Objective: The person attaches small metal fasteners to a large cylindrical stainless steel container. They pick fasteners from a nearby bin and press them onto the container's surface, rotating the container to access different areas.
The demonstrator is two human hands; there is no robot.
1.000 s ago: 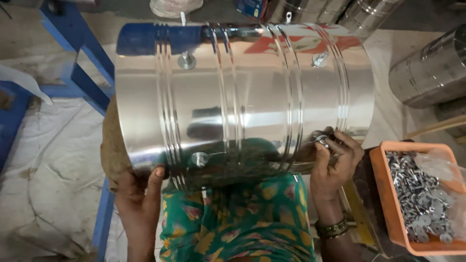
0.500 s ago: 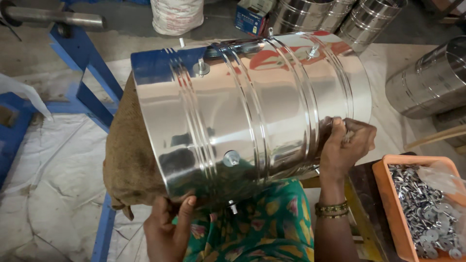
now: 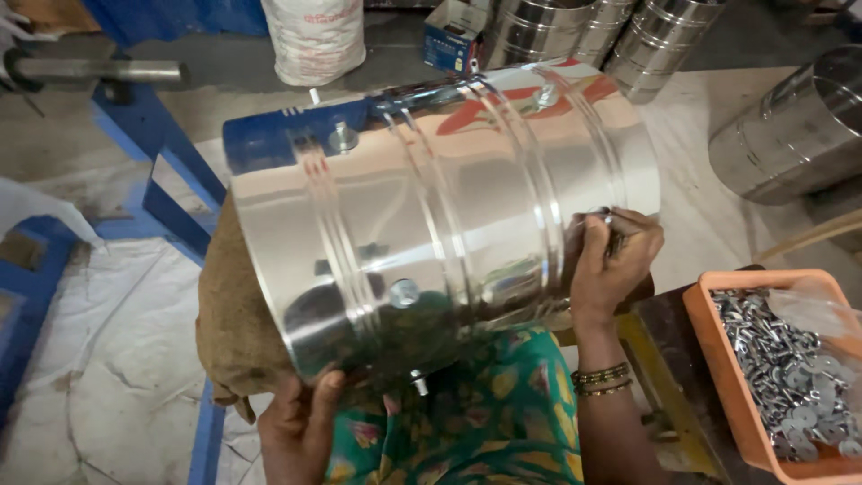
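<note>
A large shiny steel drum [image 3: 440,216] with ribbed bands lies on its side across my lap, resting on a brown burlap cloth [image 3: 235,332]. Round bolt heads [image 3: 404,292] stud its wall. My left hand [image 3: 301,422] grips the drum's lower left rim from below. My right hand [image 3: 615,260] presses against the drum's right side, fingers closed on small metal fasteners [image 3: 611,224].
An orange tray [image 3: 718,314] of several bolts and washers stands at the right. More steel drums [image 3: 790,135] lie at the upper right and back. A blue metal frame [image 3: 153,171], a white sack [image 3: 314,36] and a small box [image 3: 453,31] sit behind.
The drum has turned and tilted, its left end swinging toward me. My right hand has risen along the drum's right side; my left hand shifted right under the rim.
</note>
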